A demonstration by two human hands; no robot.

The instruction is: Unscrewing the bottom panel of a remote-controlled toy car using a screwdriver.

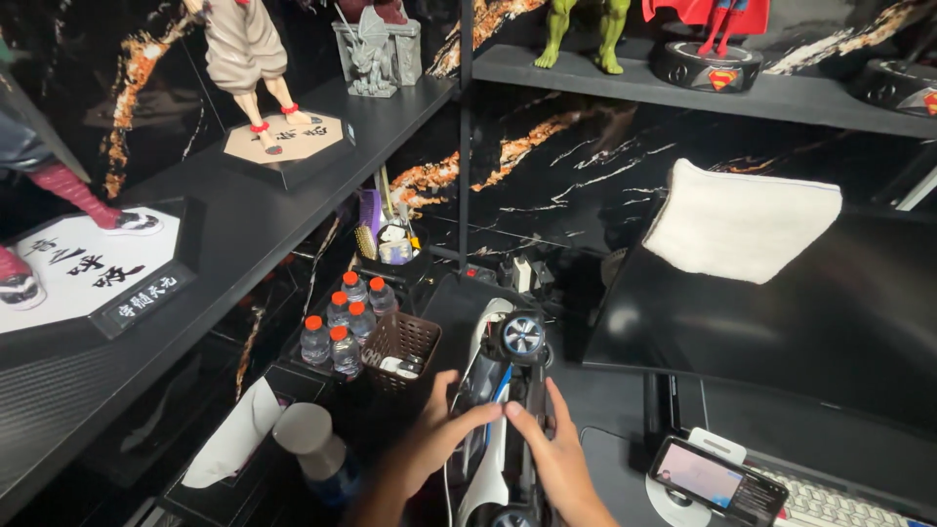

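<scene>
- While both arms reach forward, the left hand (444, 429) clasps the model car (503, 410) from its left side.
- Right hand (554, 454) grips its right side, fingers curled.

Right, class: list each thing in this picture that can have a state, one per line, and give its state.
model car: tipped on its side, wheels facing right, held up
left hand: closed on the model car
right hand: gripping the model car
phone: screen lit, propped on a stand
monitor: dark
white cloth: draped over the monitor's top edge
water bottles: upright, capped
</scene>
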